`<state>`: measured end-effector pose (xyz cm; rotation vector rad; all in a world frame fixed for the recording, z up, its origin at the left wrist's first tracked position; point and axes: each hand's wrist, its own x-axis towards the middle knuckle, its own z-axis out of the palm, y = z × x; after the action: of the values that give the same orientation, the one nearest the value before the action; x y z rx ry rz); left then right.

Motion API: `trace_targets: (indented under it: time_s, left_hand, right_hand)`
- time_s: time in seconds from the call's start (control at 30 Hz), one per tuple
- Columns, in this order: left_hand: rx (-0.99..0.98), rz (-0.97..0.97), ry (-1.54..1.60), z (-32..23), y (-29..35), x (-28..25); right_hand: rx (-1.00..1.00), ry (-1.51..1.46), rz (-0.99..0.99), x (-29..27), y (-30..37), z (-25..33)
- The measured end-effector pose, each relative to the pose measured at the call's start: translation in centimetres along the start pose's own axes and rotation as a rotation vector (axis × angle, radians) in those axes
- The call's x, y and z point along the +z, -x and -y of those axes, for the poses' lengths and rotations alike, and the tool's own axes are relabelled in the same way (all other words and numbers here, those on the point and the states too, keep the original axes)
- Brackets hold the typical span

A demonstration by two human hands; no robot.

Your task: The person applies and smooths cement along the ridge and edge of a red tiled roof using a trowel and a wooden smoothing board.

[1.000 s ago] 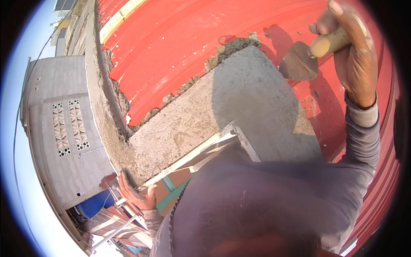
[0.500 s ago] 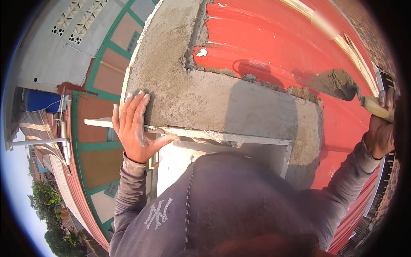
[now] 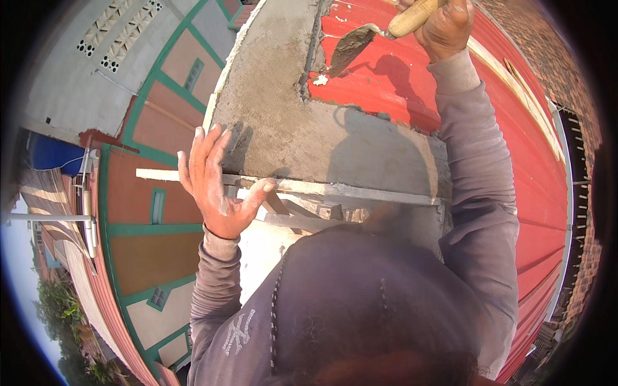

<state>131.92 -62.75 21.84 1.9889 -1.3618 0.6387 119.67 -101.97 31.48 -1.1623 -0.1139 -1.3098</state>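
Observation:
My right hand (image 3: 445, 29) grips the wooden handle of a trowel (image 3: 353, 48), far off at the upper right over red roofing sheets. Grey mortar coats the trowel's blade, which tilts downward to the left. My left hand (image 3: 220, 186) has its fingers spread beside the left end of a narrow wooden board (image 3: 344, 190); whether it touches the board I cannot tell. Along that board runs the near edge of an L-shaped ledge (image 3: 270, 112) covered in damp grey mortar. Nothing shows in my left hand's fingers.
Red corrugated roofing (image 3: 537, 212) spreads to the right, with a long pale timber strip (image 3: 515, 80) across it. A light strip (image 3: 219, 96) edges the ledge on the left. Beyond it stands a building wall (image 3: 138, 206) with green bands. A blue tank (image 3: 55, 153) sits farther left.
My right hand has swung the trowel from the far right up and leftward, near the inner corner of the ledge. My left hand's fingers have shifted slightly and lifted off the mortar's edge.

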Motion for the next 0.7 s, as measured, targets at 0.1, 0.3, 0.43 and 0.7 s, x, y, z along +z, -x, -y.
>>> trace_targets:
  time_s: [0.1, 0.3, 0.43, 0.7]
  left_hand:
    - [-0.05, -0.069, -0.119, 1.4, 0.0, -0.5]
    - [-0.139, -0.16, -0.115, 1.6, -0.7, 1.5]
    - [-0.152, -0.183, -0.173, 1.4, -1.1, 1.8]
    - [-0.352, 0.074, -0.028, 4.9, -5.3, -0.7]
  right_hand:
    - [0.16, -0.01, -0.198, 1.7, 0.2, 0.3]
    - [0.21, -0.247, -0.109, -1.9, 1.0, 1.3]
    - [0.037, -0.273, -0.213, 4.0, 1.8, 1.4]
    - [0.024, -0.164, -0.03, 6.5, 2.3, -0.1]
